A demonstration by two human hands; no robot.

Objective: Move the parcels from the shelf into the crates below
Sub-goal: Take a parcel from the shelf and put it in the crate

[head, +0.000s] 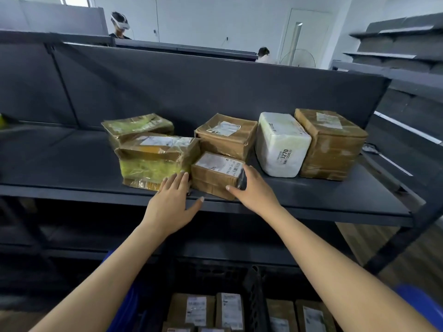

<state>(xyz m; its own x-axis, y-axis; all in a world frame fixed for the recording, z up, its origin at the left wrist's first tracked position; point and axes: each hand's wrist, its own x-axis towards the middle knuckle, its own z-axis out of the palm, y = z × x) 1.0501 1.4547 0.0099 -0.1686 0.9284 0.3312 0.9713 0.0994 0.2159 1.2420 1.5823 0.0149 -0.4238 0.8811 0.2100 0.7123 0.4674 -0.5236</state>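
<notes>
Several taped parcels sit on the dark shelf [72, 168]. A small brown parcel [213, 173] with a white label stands at the shelf's front edge. My right hand [251, 190] wraps its right end, thumb on the front face, together with a small black object. My left hand [172, 200] is spread open just left of it, fingertips by the yellow-green wrapped parcel [155, 161]. Behind are a brown box [225, 137], a white parcel [281, 144] and a large brown box [330, 144]. Below, black crates [254, 288] hold several labelled parcels [211, 310].
Another green-wrapped parcel [136, 127] lies at the back left. The shelf's back panel [191, 92] rises behind the parcels, and a diagonal frame leg [402, 238] runs at the right. Two people [119, 25] stand beyond the shelving. Blue crate edges [417, 300] show at the bottom.
</notes>
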